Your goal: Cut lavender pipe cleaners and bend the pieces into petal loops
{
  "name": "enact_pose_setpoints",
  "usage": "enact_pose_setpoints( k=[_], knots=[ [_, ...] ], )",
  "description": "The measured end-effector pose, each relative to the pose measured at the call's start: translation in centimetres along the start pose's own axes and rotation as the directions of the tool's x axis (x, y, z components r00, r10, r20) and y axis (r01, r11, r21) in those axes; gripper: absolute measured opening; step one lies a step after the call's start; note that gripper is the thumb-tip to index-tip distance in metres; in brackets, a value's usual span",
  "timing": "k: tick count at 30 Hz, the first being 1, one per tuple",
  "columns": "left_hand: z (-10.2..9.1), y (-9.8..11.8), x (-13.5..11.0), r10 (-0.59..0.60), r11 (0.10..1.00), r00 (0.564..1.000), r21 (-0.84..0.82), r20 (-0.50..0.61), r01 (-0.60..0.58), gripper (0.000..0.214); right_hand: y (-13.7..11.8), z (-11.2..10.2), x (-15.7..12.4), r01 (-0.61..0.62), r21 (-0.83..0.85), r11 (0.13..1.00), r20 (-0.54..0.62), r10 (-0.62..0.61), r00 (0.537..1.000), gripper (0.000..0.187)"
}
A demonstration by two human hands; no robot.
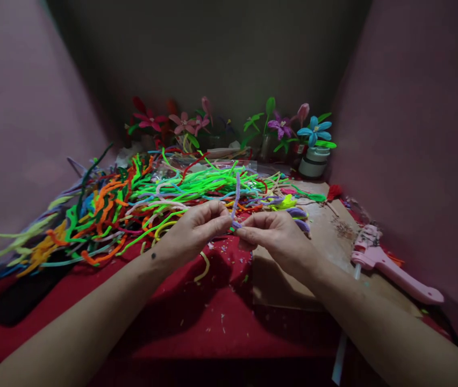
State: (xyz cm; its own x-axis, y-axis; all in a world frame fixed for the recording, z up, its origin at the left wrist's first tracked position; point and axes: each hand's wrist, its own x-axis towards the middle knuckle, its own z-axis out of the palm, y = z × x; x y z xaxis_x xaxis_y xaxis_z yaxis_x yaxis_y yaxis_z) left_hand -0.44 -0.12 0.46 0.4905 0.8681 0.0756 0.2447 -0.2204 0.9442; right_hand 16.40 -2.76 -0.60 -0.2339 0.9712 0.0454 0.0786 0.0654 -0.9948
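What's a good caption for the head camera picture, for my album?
Left hand and right hand hold a purple pipe cleaner before a bright pile and fuzzy flowers.

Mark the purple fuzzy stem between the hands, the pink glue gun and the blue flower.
Purple fuzzy stem (236, 194): head view, on its upright length.
Pink glue gun (391, 266): head view, on its handle.
Blue flower (314, 129): head view, on its centre.

Stem (237, 196) between your left hand (206, 224) and right hand (278, 232), in front of the pipe-cleaner pile (208, 181). Phone (17, 301) at pile's near left; cardboard (328, 232) right, glue gun (394, 269) across its right edge; flowers (280, 127) behind.
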Motion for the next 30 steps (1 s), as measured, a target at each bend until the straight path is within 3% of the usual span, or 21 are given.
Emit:
enact_pose_setpoints(
  k=[3,5,8,10,13,15,18,19,20,22,24,26,28,30],
  knots=[
    [0.4,-0.5,0.0,0.200,0.956,0.974,0.240,-0.109,-0.170,0.012,0.3,0.1,0.0,0.026,-0.053,0.998,-0.073,-0.030,0.997,0.019],
    [0.7,-1.0,0.0,0.414,0.822,0.901,0.479,-0.128,-0.310,0.009,0.5,0.2,0.0,0.064,-0.117,0.991,-0.115,-0.077,0.990,0.020],
    [0.8,-1.4,-0.1,0.619,0.568,0.785,0.694,-0.007,-0.442,0.010,0.8,0.3,0.0,0.094,-0.183,0.979,-0.139,-0.120,0.983,0.020],
    [0.7,-1.2,-0.2,0.617,0.521,0.785,0.722,0.050,-0.455,0.012,1.0,0.4,0.0,0.114,-0.234,0.965,-0.128,-0.147,0.981,0.021],
    [0.3,-0.5,-0.3,0.509,0.606,0.860,0.700,0.024,-0.379,0.015,1.1,0.4,-0.4,0.244,-0.376,0.894,-0.073,-0.291,0.954,0.019],
    [0.0,0.0,-0.4,0.426,0.669,0.905,0.675,-0.006,-0.310,0.015,0.9,0.3,-0.8,0.392,-0.526,0.755,-0.070,-0.498,0.864,0.018],
    [-0.1,0.6,-0.4,0.365,0.702,0.931,0.661,-0.014,-0.265,0.017,0.1,0.2,-1.3,0.476,-0.753,0.455,-0.082,-0.782,0.618,0.017],
    [-0.1,0.7,-0.5,0.360,0.706,0.933,0.656,-0.007,-0.267,0.018,-0.1,0.1,-1.4,0.467,-0.797,0.382,-0.056,-0.818,0.573,0.016],
    [0.0,0.9,-0.5,0.353,0.715,0.936,0.644,0.003,-0.272,0.019,-0.3,0.1,-1.3,0.458,-0.823,0.336,-0.015,-0.819,0.574,0.016],
    [0.0,1.1,-0.6,0.319,0.752,0.948,0.604,0.015,-0.262,0.020,-0.5,0.0,-1.0,0.463,-0.820,0.337,0.081,-0.733,0.676,0.015],
    [0.0,1.2,-0.6,0.233,0.817,0.973,0.542,0.001,-0.196,0.019,-0.3,-0.2,-0.5,0.437,-0.755,0.489,0.112,-0.561,0.820,0.017],
    [0.0,1.2,-0.6,0.107,0.894,0.994,0.439,-0.016,-0.089,0.020,-0.1,-0.3,-0.1,0.329,-0.624,0.709,0.093,-0.350,0.932,0.020],
    [-0.1,1.2,-0.5,-0.010,0.955,1.000,0.295,-0.020,0.016,0.021,0.1,-0.4,0.1,0.188,-0.450,0.873,0.082,-0.169,0.982,0.021],
    [0.0,1.0,-0.3,-0.100,0.985,0.995,0.143,-0.017,0.102,0.022,0.2,-0.3,0.2,0.093,-0.295,0.951,0.080,-0.073,0.994,0.020]
  ],
)
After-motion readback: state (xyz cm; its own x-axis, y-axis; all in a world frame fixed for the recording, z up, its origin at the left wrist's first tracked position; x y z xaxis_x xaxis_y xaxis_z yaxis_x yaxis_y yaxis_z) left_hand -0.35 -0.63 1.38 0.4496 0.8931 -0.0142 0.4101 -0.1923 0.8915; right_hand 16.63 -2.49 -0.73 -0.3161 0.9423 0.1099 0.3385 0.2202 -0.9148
